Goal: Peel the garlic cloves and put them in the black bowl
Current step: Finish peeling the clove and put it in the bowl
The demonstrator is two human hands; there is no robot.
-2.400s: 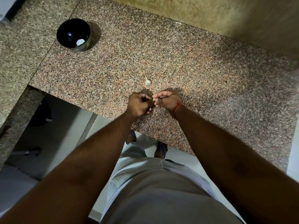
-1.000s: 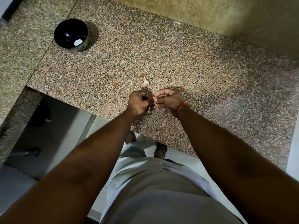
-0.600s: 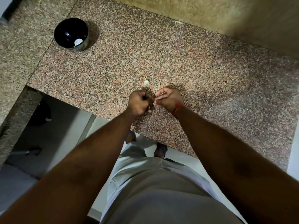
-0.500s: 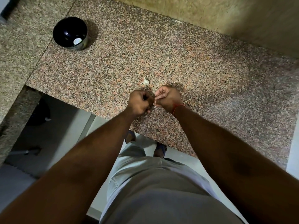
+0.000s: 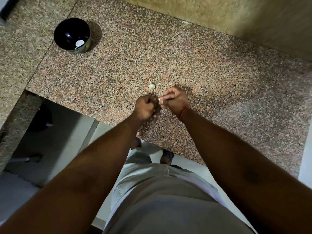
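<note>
Both hands pinch 1 clove (image 5: 160,100) between them, left hand (image 5: 145,108) curled, right hand (image 5: 174,100) gripping, as the bowl (image 5: 71,35) sits far left, nearer the left hand.

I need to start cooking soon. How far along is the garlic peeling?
Done: one pale peeled clove lies in the round black bowl. In hand: the right hand pinches a small garlic clove, the left hand curled beside it. Left: one unpeeled white clove on the speckled granite counter.
</note>
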